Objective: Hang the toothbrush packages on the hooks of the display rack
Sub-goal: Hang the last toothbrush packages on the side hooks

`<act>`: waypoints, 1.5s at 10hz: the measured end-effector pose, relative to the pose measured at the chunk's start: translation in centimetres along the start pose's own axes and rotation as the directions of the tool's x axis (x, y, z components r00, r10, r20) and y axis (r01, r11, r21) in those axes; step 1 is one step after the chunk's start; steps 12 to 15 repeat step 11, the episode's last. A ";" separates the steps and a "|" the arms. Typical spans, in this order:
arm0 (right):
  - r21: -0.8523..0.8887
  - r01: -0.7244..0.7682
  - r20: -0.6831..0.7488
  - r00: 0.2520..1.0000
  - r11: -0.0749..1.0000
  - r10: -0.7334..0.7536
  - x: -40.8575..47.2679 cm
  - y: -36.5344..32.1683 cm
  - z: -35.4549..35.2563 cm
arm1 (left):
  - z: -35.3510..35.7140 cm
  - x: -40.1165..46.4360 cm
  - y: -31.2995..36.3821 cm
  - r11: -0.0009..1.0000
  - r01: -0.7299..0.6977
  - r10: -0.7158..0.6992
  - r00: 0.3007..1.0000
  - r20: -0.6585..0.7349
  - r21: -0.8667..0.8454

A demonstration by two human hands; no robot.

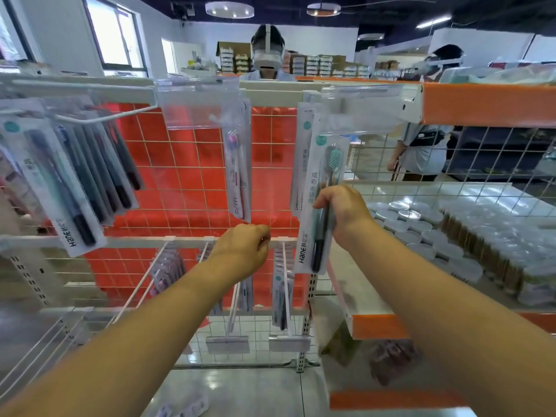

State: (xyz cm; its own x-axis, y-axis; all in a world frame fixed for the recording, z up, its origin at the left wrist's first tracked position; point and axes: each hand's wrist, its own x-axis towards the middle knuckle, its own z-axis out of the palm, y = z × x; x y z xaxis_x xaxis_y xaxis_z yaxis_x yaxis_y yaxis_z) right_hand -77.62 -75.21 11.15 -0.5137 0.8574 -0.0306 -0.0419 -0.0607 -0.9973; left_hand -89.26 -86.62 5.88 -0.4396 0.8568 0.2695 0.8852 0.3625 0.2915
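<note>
Toothbrush packages (72,176) hang left on rack (192,176); jars (421,233) right (on shelf).

White walls (60,34) enclose the shop; a bright window (115,31) sits up left of the hands. Dark ceiling (391,13) carries round lamps (229,9). Orange-edged shelving (487,103) stands right of the hands. Glossy pale floor (240,389) lies below them.
</note>
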 end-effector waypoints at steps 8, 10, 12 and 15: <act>-0.174 -0.121 -0.038 0.992 0.977 0.116 9.5 -2.4 2.1 | 0.9 1.1 -3.2 0.997 0.032 -0.032 0.999 -0.006 -0.070; -0.139 -0.152 -0.006 0.988 0.979 0.152 7.8 1.6 1.1 | -0.4 0.1 -3.9 0.996 0.088 -0.088 0.995 0.052 0.007; -0.250 -0.221 -0.074 0.975 0.943 0.209 6.0 3.7 0.0 | -1.0 -0.7 -3.9 0.995 0.093 -0.094 0.995 0.041 0.040; -0.250 -0.221 -0.074 0.975 0.943 0.209 6.0 3.7 0.0 | -1.0 -0.7 -3.9 0.995 0.093 -0.094 0.995 0.041 0.040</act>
